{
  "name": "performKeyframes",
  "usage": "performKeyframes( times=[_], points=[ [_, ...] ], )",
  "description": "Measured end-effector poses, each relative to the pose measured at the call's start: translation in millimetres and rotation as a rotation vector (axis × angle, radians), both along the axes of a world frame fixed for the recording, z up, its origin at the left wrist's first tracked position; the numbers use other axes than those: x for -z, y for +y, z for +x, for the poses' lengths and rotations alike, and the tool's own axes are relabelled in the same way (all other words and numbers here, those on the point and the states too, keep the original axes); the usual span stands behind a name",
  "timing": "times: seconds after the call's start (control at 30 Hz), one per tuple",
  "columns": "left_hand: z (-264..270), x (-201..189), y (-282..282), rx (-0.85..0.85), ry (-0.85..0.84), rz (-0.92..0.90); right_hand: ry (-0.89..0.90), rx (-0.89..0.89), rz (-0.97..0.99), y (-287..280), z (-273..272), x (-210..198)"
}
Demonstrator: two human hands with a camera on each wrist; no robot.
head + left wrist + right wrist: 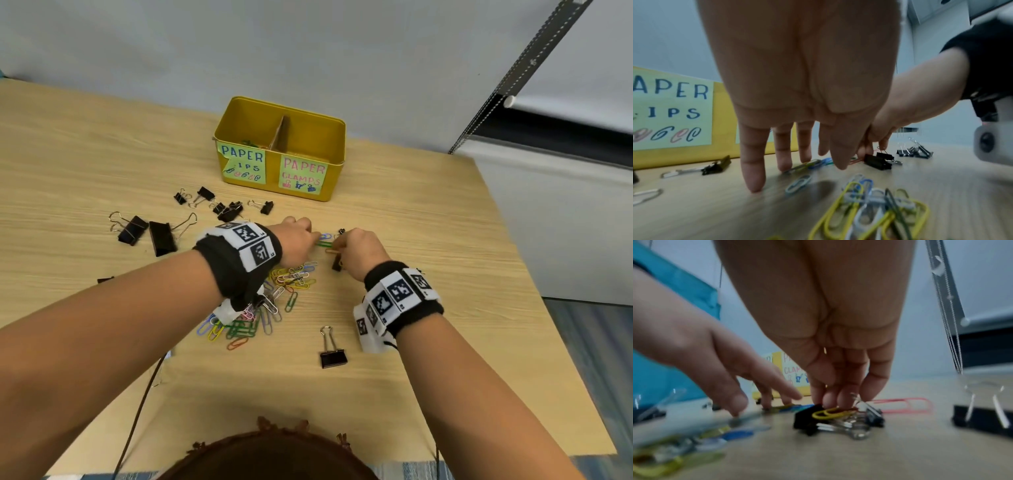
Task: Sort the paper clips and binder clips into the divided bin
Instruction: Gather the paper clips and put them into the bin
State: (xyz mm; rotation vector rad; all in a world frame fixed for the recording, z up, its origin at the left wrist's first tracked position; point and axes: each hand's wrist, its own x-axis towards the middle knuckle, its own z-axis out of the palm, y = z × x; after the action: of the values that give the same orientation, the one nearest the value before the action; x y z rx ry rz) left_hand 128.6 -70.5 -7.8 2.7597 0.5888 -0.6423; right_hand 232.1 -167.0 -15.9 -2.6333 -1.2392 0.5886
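Pale wood-grain surface (pixel 411 219) under a grey wall carries everything I am working with. Coloured wire paper clips (pixel 274 308) lie in a loose heap under my left wrist; they look light, thin and slippery on the wood, so I judge a fingertip pinch across one loop, or a slide to lift an end, works best. Black steel binder clips (pixel 161 233) with silver wire handles lie scattered to the left and look stiffer and heavier; the handles are the easy hold.

My left hand (pixel 294 236) has straight fingers (pixel 754 170) pressing down on clips. My right hand (pixel 359 250) pinches a yellow paper clip (pixel 828 413) lying on a small black binder clip (pixel 807 420).

Behind stands the yellow divided metal bin (pixel 274 113). Its left label reads "PAPER ...IPS", its right "PAPER CLAMPS".
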Motion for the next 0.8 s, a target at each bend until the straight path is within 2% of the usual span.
performKeyframes(
  times=[0.07, 0.17, 0.23, 0.33, 0.4, 0.53, 0.7, 0.8],
  points=[
    [-7, -1, 2, 0.035, 0.013, 0.005, 0.090, 0.044, 0.131, -6, 5, -4],
    [-18, -6, 5, 0.045, 0.064, -0.013, 0.084, 0.195, 0.236, -21, 27, -8],
    [-22, -10, 5, 0.030, 0.065, 0.005, 0.076, 0.222, 0.185, -29, 36, -9],
    [-15, -8, -2, 0.001, -0.061, -0.042, 0.106, 0.118, 0.039, -27, 26, -11],
    [-5, -6, -12, 0.061, -0.106, -0.084, 0.101, 0.077, -0.015, -21, 13, -9],
    [6, -3, -21, 0.162, 0.013, -0.003, 0.018, 0.055, -0.085, -14, 0, 0],
    [-7, -6, -2, 0.131, 0.038, 0.045, 0.013, 0.070, -0.218, -25, 15, -11],
    [-14, -11, 5, 0.117, 0.052, 0.019, -0.019, 0.023, -0.172, -20, 10, -15]
  ],
)
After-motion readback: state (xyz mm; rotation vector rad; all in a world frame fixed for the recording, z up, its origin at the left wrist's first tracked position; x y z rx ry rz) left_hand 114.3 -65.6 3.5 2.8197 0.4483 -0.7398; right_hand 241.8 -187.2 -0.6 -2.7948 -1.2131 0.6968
